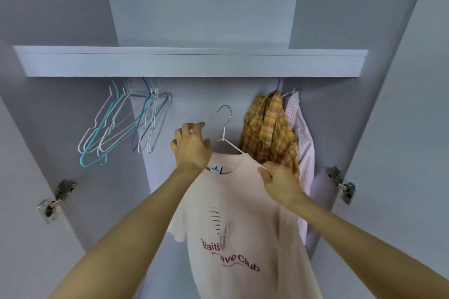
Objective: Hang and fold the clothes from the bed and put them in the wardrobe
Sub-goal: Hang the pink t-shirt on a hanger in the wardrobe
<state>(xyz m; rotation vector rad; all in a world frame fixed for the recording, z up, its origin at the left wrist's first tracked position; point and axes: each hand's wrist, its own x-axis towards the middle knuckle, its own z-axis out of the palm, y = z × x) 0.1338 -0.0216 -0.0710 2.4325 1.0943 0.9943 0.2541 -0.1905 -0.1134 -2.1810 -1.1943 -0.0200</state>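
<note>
Gripping the white hanger (224, 139), left hand (192, 148) curls; right hand (279, 181) pinches the pink T-shirt (238, 226) shoulder.

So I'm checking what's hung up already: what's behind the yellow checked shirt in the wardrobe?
A pale pink striped shirt on a white hanger hangs just behind the yellow checked shirt, toward the right wall. Most of it is covered; anything further behind cannot be seen.
</note>
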